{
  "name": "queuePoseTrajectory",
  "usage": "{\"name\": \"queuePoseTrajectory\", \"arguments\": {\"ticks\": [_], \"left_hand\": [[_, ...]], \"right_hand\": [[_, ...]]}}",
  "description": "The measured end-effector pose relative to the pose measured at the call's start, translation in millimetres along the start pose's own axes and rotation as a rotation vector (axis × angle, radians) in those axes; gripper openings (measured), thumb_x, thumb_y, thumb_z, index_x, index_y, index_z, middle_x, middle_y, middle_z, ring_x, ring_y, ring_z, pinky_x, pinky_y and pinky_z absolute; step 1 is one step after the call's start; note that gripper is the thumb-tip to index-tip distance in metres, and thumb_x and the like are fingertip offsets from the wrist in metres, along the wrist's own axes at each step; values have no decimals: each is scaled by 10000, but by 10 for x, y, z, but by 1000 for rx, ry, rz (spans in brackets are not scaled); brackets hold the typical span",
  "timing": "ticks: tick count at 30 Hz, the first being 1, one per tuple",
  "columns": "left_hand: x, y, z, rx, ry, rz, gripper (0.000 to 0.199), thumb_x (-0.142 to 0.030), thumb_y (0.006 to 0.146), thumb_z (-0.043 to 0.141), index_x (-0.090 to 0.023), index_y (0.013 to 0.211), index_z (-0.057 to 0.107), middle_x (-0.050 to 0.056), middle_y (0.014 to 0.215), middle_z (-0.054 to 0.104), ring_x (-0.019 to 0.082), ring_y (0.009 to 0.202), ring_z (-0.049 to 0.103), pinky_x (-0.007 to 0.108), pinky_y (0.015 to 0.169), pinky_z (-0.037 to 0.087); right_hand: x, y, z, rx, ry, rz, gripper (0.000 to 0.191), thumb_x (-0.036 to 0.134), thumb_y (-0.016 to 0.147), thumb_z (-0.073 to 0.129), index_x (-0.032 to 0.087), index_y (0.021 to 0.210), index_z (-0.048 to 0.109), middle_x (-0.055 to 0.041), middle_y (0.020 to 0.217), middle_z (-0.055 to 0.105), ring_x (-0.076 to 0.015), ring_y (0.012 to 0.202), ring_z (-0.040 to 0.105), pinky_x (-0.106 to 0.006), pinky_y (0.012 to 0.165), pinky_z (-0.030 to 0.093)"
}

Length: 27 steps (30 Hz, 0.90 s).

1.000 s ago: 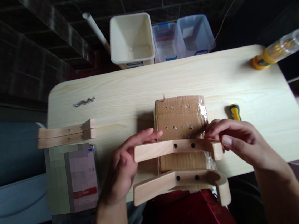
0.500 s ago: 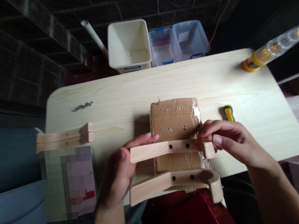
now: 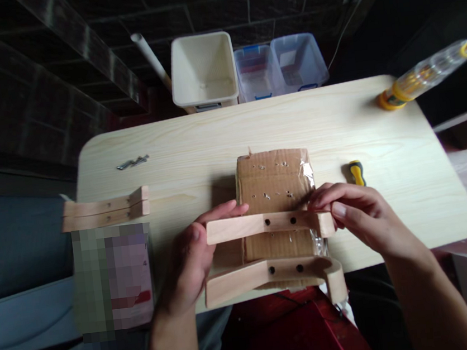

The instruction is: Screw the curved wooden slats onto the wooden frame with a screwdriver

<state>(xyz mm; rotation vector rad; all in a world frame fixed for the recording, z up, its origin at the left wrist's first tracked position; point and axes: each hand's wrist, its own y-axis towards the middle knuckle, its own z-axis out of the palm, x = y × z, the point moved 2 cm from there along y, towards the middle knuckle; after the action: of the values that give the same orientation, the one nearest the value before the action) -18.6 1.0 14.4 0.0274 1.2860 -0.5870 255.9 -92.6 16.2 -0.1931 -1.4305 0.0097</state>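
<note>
Barely anything has shifted: left hand [image 3: 191, 261] open at one end, right hand [image 3: 362, 212] pinching the other, apparently steadying the upper bracket [image 3: 239, 228] over the box [image 3: 276, 180] by the bench's [image 3: 188, 146] near edge.

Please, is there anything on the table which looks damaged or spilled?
Yes, the cardboard box looks damaged: small ragged holes pierce its top, and a torn scrap sticks up at its far edge. The clear tape along its right side looks wrinkled. I see no spill; the small metal pieces lie grouped together.
</note>
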Motion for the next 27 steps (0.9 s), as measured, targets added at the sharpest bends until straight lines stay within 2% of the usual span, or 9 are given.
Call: {"name": "queuePoseTrajectory", "arguments": {"ticks": [10,15,20,27], "left_hand": [[-48,-23,28,16,24,4,534,-681,1037,607,-253,1274,821,106,1282,833,329,1317,730,456,1206,496],[-43,-25,22,-3,33,10,570,-683,1035,607,-221,1306,802,126,1274,833,344,1303,736,476,1199,504],[-28,-19,-14,6,54,10,558,-694,1024,617,-232,1262,819,115,1291,829,330,1277,744,460,1174,526],[-39,-18,-35,3,107,6,554,-688,1028,606,-233,1259,821,105,1292,830,327,1261,747,457,1174,526]], "right_hand": [[-13,7,-15,11,-12,-8,134,381,1022,731,329,1061,848,-57,1053,812,-231,1103,752,-308,796,631],[-25,2,-31,6,-8,-12,134,372,1019,733,326,1070,848,-60,1057,809,-233,1078,756,-307,749,627],[-58,-5,-52,26,41,-14,167,379,1041,692,330,1100,841,-57,1143,800,-218,1040,756,-307,732,621],[-33,6,-40,68,31,-19,146,356,1033,708,335,1087,843,-60,1123,811,-231,1042,760,-332,750,631]]}}
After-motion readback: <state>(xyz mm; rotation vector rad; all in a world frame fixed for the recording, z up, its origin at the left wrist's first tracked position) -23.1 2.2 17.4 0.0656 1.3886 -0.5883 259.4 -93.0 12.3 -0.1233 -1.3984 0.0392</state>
